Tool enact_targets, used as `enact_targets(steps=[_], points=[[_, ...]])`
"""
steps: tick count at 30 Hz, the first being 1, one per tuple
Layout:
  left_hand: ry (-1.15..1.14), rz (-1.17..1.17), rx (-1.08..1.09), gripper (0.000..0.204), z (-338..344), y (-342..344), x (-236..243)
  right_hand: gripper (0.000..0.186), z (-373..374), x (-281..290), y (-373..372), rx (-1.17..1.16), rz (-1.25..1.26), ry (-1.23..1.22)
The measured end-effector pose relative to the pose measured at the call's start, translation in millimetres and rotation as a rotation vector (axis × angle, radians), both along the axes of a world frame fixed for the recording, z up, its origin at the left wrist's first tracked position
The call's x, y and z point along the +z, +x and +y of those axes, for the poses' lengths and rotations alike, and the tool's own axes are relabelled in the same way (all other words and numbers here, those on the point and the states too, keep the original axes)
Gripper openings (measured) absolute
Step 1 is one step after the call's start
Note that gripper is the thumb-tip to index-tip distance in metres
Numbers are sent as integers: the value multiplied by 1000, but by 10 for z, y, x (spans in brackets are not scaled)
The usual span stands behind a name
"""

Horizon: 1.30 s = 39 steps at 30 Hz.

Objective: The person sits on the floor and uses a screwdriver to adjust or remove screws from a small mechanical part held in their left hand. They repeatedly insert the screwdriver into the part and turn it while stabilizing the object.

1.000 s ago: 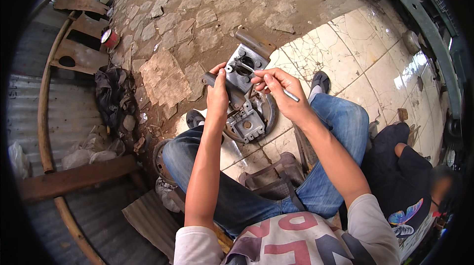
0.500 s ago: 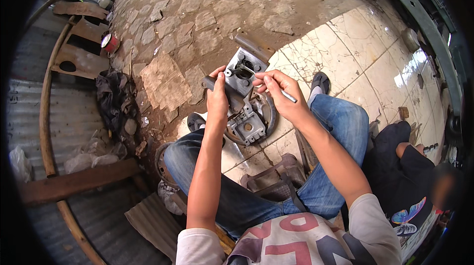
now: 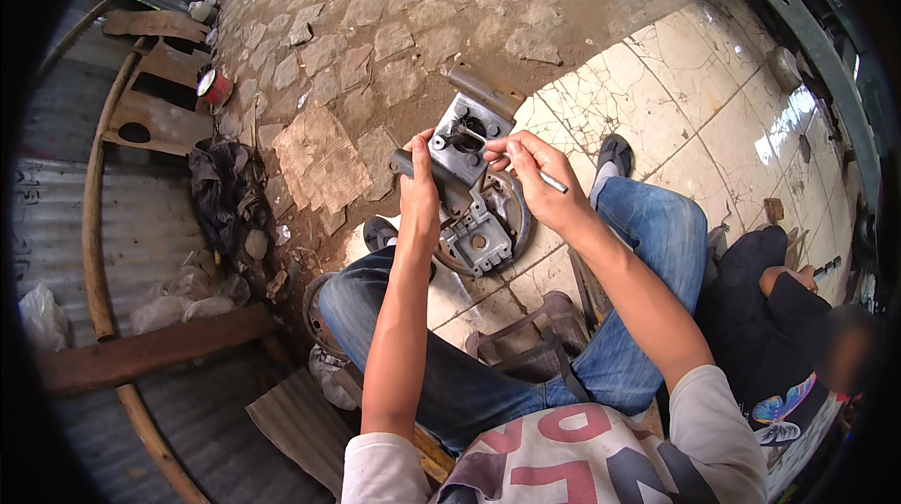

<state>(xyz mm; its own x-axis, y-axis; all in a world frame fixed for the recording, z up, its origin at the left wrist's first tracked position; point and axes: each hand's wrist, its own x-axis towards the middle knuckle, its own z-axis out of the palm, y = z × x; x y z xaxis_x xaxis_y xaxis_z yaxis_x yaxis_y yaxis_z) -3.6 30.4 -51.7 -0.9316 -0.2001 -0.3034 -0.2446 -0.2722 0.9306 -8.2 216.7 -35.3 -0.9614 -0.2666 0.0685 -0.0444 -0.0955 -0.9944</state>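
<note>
My left hand (image 3: pixel 419 190) is closed around the left side of a grey metal part, a flat plate (image 3: pixel 462 164) with a dark round opening and a short tube beside it. In my right hand (image 3: pixel 544 177), thumb and fingers pinch a slim silver rod-shaped tool (image 3: pixel 553 183). The tool's far end reaches into the plate's opening; the exact shape of its tip is too small to tell. Just below the plate, a cast metal housing (image 3: pixel 477 239) with a square frame lies on a round metal ring (image 3: pixel 522 222).
Beyond the plate sits a brown metal tube (image 3: pixel 488 91). A wheel-like ring (image 3: pixel 313 312) stands by my left knee. At right, another person in dark clothes (image 3: pixel 746 316) sits close. Cardboard (image 3: pixel 322 159) lies on the stone ground; a red can (image 3: pixel 215 87) is further left.
The whole view has shifted slightly. Both hands keep nearly the same place and grip, with the tool still at the opening.
</note>
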Motion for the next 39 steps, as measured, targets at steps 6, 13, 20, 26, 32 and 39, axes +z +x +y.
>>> enact_targets(steps=[6, 13, 20, 26, 32, 39], points=[[-57, -12, 39, 67, 37, -4, -17, 35, 27, 144, 130, 20, -43, -149], [7, -5, 43, 64, 42, 5, 52, 34, 33, 119, 87, 36, -75, -99], [13, 18, 19, 61, 17, 14, 97, 31, 5, 175, 149, 43, -48, -102], [-13, 6, 56, 63, 36, 18, 80, 32, -12, 248, 146, 43, -82, -211], [23, 35, 49, 61, 3, -6, -43, 33, 31, 28, 8, -10, -46, -81], [58, 35, 52, 58, -55, -22, -161, 34, 25, 62, 10, -7, -29, -63]])
